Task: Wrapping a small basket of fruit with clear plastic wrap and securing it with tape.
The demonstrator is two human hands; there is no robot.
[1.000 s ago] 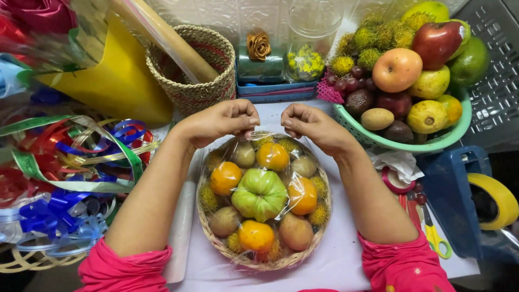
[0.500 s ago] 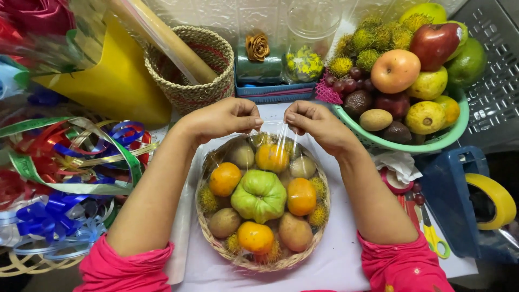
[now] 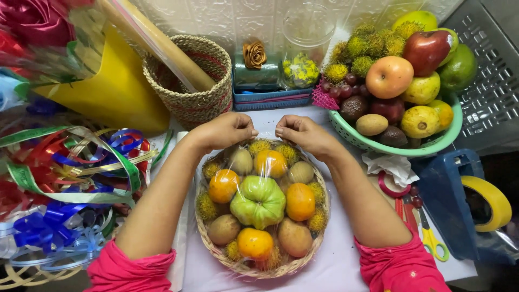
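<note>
Head view: fruit basket (image 3: 263, 266) below both hands (image 3: 227, 131).

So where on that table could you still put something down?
Only on the white cloth: a strip beside the round woven fruit basket, under the right arm, and a patch behind both hands, before the blue box. The curly ribbons crowd the left side; the green fruit bowl and scissors crowd the right.

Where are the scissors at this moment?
In the head view, the scissors lie on the table at lower right, just outside the right forearm, between it and the blue tape dispenser.
</note>
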